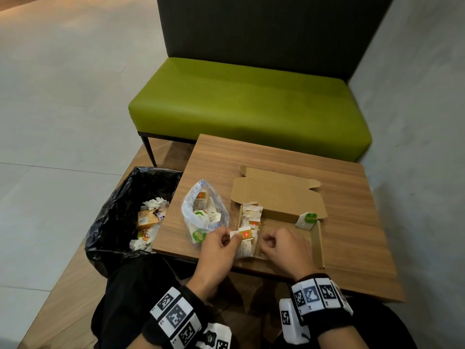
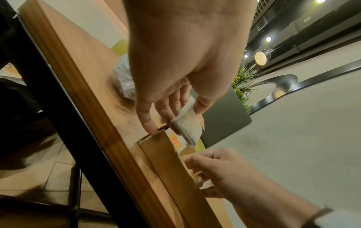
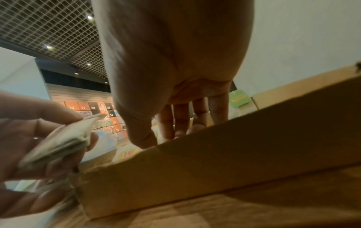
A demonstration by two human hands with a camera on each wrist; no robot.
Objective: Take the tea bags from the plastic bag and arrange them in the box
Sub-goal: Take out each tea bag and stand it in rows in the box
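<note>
your left hand pinches a tea bag between thumb and fingers; your right hand hovers beside it, fingers loosely curled downward, holding nothing.

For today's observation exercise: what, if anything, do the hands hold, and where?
The left hand pinches a tea bag by its top edge over the box. The right hand holds nothing visible.

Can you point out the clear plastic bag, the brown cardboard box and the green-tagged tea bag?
clear plastic bag [image 1: 195, 197]: head view, upper film.
brown cardboard box [image 1: 276, 192]: head view, open lid.
green-tagged tea bag [image 1: 311, 217]: head view, green tag.
</note>
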